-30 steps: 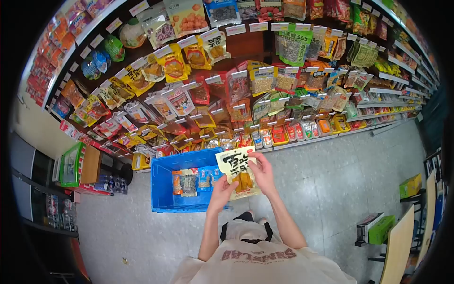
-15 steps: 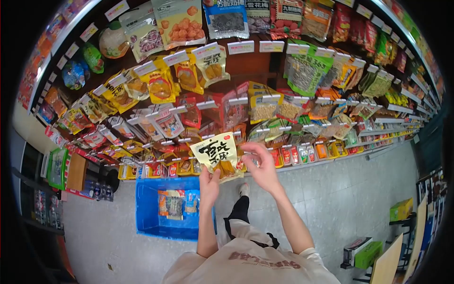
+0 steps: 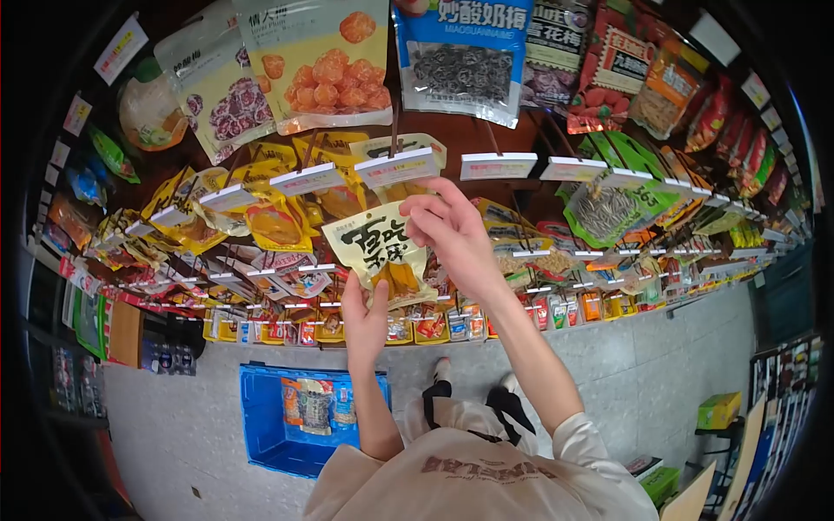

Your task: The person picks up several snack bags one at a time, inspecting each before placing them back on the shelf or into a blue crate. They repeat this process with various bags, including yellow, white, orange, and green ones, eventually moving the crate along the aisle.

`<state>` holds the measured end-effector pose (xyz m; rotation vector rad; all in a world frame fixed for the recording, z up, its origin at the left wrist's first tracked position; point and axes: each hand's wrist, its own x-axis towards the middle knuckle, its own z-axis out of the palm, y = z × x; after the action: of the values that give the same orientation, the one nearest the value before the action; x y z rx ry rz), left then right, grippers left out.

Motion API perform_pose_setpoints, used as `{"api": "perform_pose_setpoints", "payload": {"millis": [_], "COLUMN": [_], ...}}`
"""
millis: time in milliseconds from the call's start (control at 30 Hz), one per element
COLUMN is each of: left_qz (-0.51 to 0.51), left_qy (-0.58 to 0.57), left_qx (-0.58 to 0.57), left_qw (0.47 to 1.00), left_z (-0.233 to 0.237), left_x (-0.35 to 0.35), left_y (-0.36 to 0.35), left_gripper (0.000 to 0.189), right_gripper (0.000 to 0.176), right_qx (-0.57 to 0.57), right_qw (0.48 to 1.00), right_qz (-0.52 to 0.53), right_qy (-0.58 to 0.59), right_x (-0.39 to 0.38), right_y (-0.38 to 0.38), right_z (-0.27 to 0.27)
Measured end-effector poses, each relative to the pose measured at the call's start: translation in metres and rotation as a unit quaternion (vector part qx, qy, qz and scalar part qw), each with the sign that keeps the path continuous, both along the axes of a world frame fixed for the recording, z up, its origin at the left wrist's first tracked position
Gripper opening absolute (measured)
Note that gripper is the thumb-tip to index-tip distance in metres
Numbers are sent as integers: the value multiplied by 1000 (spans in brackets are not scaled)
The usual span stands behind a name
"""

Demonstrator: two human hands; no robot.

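Observation:
A cream snack pouch (image 3: 382, 253) with large black lettering and yellow-brown pieces showing at its base is in my left hand (image 3: 365, 319). The left thumb lies on its front near the bottom edge. My right hand (image 3: 452, 234) is at the pouch's upper right corner, fingers curled, just under a white price tag (image 3: 399, 167) at the end of a hanging hook. Whether those fingers grip the hook, the tag or the pouch is hidden. A similar cream pouch (image 3: 419, 149) hangs behind that tag.
Larger snack bags, including a blue one (image 3: 459, 69), hang above. Yellow pouches (image 3: 280, 221) hang to the left and a green bag (image 3: 612, 204) to the right. On the floor, a blue crate (image 3: 261, 427) holds several packets. Boxes (image 3: 719, 412) stand at right.
I have come closer to the shelf, and both feet now show. The pouch has moved up toward the hooks in my left hand. My right hand has risen to the price tag.

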<state>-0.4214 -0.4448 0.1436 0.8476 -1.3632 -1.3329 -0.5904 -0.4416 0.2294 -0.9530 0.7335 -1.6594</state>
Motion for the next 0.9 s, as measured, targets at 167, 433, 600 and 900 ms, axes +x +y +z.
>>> {"api": "perform_pose_setpoints", "payload": {"millis": [167, 433, 600, 900], "left_qz": [29, 34, 21, -3], "left_qy": [-27, -7, -29, -79], "left_qx": [-28, -87, -125, -131], "left_qw": [999, 996, 992, 988], "left_z": [13, 42, 44, 47], "left_x": [-5, -20, -22, -27], "left_y": [0, -11, -21, -34], "left_gripper": [30, 31, 35, 34], "right_gripper": [51, 55, 56, 57], "right_qx": [-77, -71, -80, -108], "right_qw": [993, 980, 973, 956], "right_qz": [-33, 9, -8, -76], "right_qy": [87, 186, 219, 263], "right_x": [4, -12, -16, -15], "right_y": [3, 10, 7, 5], "right_z": [9, 39, 39, 23]}}
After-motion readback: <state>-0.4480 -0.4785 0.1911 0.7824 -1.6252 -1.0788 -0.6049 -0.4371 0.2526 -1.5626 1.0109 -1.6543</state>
